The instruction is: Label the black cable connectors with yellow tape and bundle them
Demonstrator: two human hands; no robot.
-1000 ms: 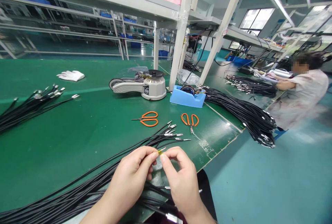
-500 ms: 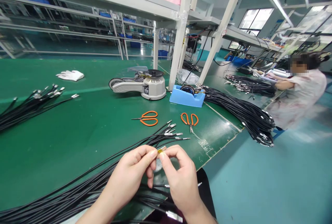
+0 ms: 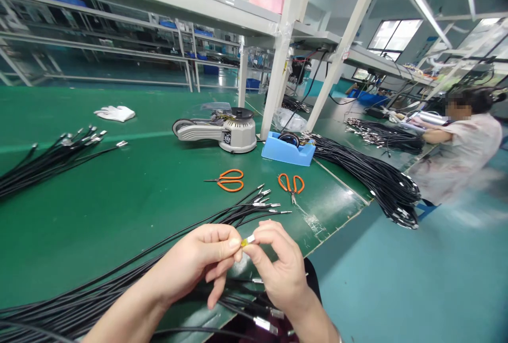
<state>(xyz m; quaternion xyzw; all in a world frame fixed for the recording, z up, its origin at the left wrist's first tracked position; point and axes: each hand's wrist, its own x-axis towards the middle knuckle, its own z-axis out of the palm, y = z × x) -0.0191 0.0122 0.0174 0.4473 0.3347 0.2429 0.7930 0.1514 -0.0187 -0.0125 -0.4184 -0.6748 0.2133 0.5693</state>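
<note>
My left hand and my right hand meet over the front of the bench, pinching a black cable's end. That end carries a small silver metal terminal with a yellow band at its base. My left fingertips sit against the yellow band, and my right thumb and forefinger hold the terminal. A bundle of black cables runs under my forearms. Their silver-tipped ends fan out just beyond my hands.
Orange-handled scissors and orange-handled snips lie on the green bench. Behind them stand a grey tape dispenser and a blue tape holder. A large black cable pile lies right, and a co-worker sits beyond.
The held terminal has dropped slightly lower and tilted. My left hand has moved a little left, its lower fingers spreading apart. The view has shifted slightly.
</note>
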